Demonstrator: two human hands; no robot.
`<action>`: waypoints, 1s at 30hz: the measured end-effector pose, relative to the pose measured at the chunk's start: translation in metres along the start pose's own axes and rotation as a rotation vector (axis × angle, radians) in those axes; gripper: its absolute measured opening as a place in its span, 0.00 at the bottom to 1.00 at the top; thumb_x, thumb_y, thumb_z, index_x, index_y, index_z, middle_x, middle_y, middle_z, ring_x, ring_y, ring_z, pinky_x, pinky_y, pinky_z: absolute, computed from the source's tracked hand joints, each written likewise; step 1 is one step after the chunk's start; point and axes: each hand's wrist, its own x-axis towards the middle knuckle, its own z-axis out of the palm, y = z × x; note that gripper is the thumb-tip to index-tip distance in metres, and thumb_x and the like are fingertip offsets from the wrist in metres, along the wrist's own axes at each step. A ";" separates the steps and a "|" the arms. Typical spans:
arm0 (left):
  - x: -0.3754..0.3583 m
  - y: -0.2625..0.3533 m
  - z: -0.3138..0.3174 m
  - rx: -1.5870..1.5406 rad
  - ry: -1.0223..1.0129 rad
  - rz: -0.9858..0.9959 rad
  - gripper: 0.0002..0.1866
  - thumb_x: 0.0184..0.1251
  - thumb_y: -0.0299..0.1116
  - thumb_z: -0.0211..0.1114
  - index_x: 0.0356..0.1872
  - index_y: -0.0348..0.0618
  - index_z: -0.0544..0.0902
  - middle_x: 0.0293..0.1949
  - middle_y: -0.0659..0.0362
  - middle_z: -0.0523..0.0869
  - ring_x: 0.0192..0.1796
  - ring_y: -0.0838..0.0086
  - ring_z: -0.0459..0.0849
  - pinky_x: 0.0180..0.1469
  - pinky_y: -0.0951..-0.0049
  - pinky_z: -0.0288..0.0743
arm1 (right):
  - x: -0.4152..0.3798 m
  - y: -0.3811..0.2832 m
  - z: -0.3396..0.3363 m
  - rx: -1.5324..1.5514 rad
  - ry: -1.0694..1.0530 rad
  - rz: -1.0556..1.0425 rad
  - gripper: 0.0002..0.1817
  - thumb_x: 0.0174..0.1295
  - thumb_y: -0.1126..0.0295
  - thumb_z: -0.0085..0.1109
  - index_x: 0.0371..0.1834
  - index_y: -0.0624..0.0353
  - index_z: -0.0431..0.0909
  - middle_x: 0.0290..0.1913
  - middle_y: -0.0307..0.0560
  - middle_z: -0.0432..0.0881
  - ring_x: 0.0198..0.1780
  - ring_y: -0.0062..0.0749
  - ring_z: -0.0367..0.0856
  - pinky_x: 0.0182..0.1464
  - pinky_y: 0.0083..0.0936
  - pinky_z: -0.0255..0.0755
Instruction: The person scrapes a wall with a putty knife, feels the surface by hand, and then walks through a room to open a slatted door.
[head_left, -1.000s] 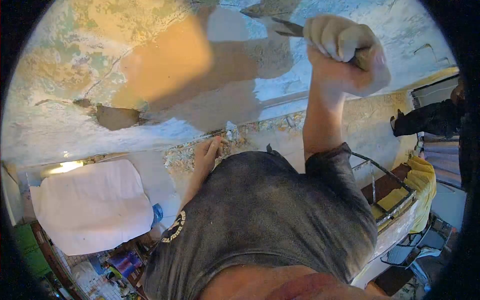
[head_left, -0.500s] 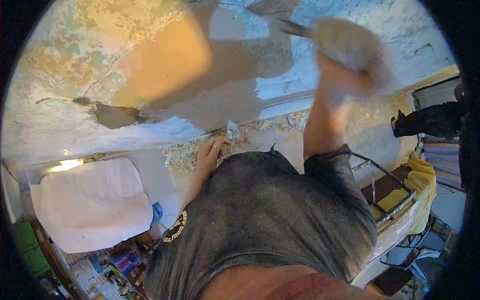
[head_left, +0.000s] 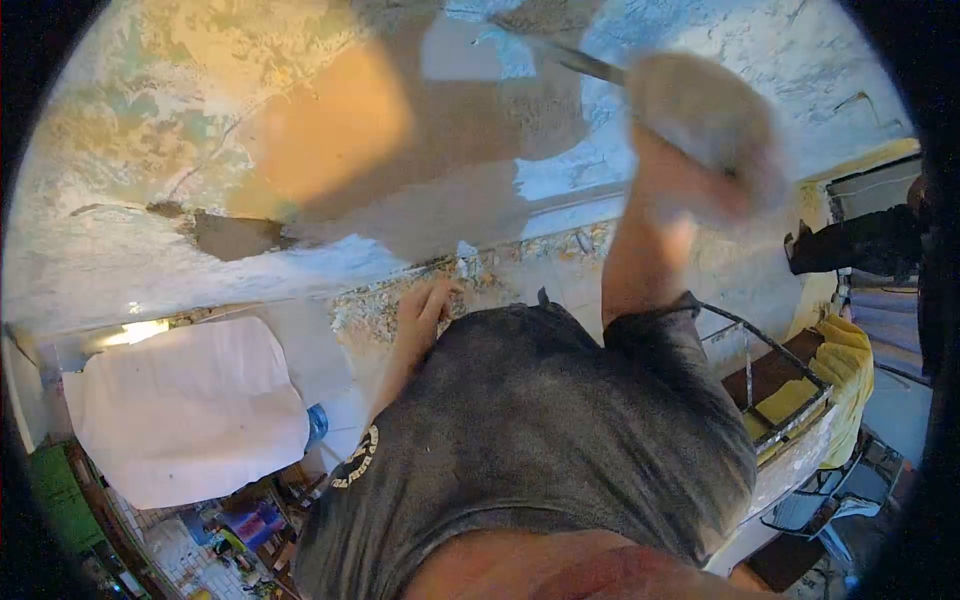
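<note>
"Gripping a slim-bladed tool (head_left: pixel 592 64), the right hand (head_left: pixel 705 130) is up at far right, clamped on it, all blur!"

"And the blade?"

"Pointing left across the far wall (head_left: pixel 705 30), near a smooth brown patch (head_left: pixel 460 205). Touching? Can't tell from here!"

"The left hand (head_left: pixel 428 302)?"

"Nearer, well apart from the right, beside rubble (head_left: pixel 372 315) along the wall's foot. Can't tell whether it holds anything. Pale sheet (head_left: pixel 190 410) over on the left!"
</note>
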 end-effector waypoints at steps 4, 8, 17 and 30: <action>0.001 0.005 0.003 -0.015 -0.025 -0.007 0.18 0.70 0.43 0.55 0.36 0.39 0.84 0.18 0.64 0.75 0.23 0.81 0.72 0.28 0.77 0.64 | -0.002 0.005 -0.008 -0.136 0.110 0.089 0.21 0.61 0.50 0.39 0.15 0.51 0.61 0.14 0.35 0.58 0.18 0.26 0.54 0.23 0.27 0.49; -0.004 0.009 0.004 -0.056 -0.039 -0.057 0.18 0.71 0.44 0.55 0.37 0.40 0.85 0.18 0.65 0.75 0.23 0.82 0.71 0.28 0.78 0.64 | -0.008 0.007 0.005 -0.404 0.386 -0.007 0.23 0.61 0.48 0.41 0.14 0.52 0.59 0.15 0.39 0.58 0.18 0.29 0.53 0.24 0.31 0.47; 0.006 0.000 0.008 -0.039 -0.070 0.054 0.18 0.72 0.43 0.52 0.37 0.39 0.85 0.18 0.66 0.74 0.23 0.83 0.70 0.27 0.78 0.63 | -0.011 0.016 -0.015 -0.493 0.407 0.029 0.21 0.58 0.51 0.43 0.15 0.54 0.62 0.16 0.40 0.60 0.18 0.31 0.55 0.23 0.31 0.48; 0.004 0.000 0.008 0.006 -0.062 0.009 0.17 0.71 0.41 0.54 0.37 0.38 0.85 0.17 0.64 0.75 0.23 0.81 0.72 0.27 0.77 0.66 | 0.004 -0.010 0.002 -0.082 -0.021 -0.021 0.19 0.60 0.59 0.47 0.13 0.53 0.61 0.16 0.37 0.64 0.16 0.35 0.59 0.21 0.31 0.52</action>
